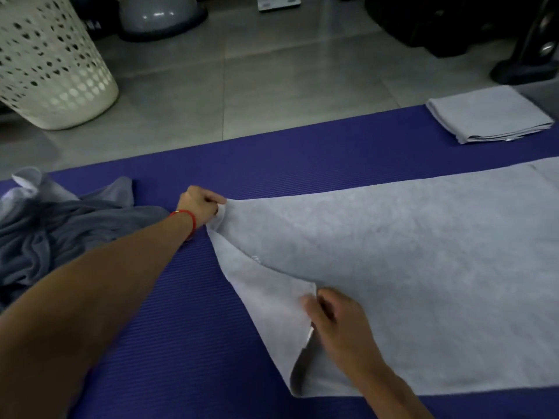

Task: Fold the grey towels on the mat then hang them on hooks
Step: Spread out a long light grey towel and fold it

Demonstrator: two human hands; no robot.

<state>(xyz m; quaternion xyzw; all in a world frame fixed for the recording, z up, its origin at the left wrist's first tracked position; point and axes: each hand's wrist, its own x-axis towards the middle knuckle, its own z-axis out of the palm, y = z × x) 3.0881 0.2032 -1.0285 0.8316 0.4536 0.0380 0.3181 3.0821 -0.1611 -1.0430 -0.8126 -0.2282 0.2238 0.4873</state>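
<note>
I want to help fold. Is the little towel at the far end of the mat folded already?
Yes, folded. The small grey towel lies as a neat rectangle on the purple mat, with stacked layers showing along its near edge.

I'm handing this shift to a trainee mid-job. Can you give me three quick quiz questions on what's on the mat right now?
1. True or false: the left hand pinches a corner of the spread towel.
2. Which lies at the mat's far right? A) a folded towel B) a basket C) a hook
3. Fill in: the crumpled dark towels lie to the ____ of the left hand.

Key
1. True; the right hand grips the near corner of the same towel.
2. A, the folded towel; the basket stands on the floor at far left.
3. left
</note>
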